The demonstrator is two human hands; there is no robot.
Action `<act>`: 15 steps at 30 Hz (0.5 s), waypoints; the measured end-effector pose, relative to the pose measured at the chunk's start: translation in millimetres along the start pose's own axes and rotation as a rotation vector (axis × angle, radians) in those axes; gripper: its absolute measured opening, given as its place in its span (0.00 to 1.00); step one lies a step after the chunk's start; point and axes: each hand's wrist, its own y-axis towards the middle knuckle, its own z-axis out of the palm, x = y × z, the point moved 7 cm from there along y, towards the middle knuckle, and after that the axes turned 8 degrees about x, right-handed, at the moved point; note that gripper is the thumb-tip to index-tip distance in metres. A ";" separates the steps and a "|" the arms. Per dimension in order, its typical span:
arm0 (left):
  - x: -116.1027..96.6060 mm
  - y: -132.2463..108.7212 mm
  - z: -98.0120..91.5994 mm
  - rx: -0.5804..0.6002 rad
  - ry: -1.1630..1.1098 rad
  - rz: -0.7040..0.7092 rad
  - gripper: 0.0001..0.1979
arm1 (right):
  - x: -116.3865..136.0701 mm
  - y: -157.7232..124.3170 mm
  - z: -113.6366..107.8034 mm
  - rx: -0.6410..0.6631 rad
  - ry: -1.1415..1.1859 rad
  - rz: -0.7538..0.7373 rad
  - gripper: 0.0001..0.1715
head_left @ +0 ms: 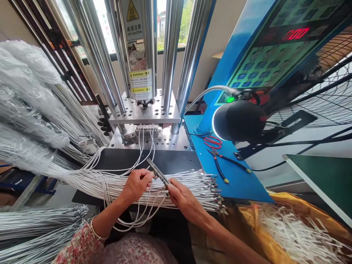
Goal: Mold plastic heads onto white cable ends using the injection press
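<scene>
Bar (159, 173), slim and metal, slants between the two hands above the cables (90, 181). Its near end is gripped by the right hand (183, 197), thumb laid along the top and fingers curled beneath; the far end points free, up and to the left. The left hand (137, 184) meets the bar's left edge near its middle, thumb and forefinger closed in a pinch on a small plug (154, 177). Several cables loop loosely below both hands.

The thick cable bundle lies across a black surface, its metal-tipped ends fanned to the right. Just beside it, a blue board (239, 183) carries black-and-orange pliers (217, 161) and red-handled scissors (213, 142). Behind stands a press (145, 119) with polished round columns and a drilled steel plate; more cables run into it. A black lamp (240, 121) on a ribbed metal neck glows near a blue panel showing red digits. Crinkled clear plastic (24, 91) wraps bundles at left, and a yellow bag (255, 223) at lower right holds thin white scraps.
</scene>
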 end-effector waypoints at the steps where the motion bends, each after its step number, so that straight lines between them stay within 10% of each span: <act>1: -4.0 4.5 -6.2 -0.005 0.071 0.029 0.18 | -3.8 0.1 -2.2 -0.007 0.054 0.036 0.20; 8: 19.2 81.1 -108.4 -0.225 -0.349 -0.073 0.19 | -9.3 -8.4 -53.0 -0.091 -0.424 0.184 0.21; 12: 21.0 133.4 -89.8 0.123 -0.574 -0.159 0.24 | 4.6 17.5 -69.4 0.067 -0.965 0.315 0.22; 15: 17.7 148.7 -53.6 0.376 -0.705 -0.186 0.26 | 39.4 82.5 -83.7 -0.077 -1.143 0.225 0.20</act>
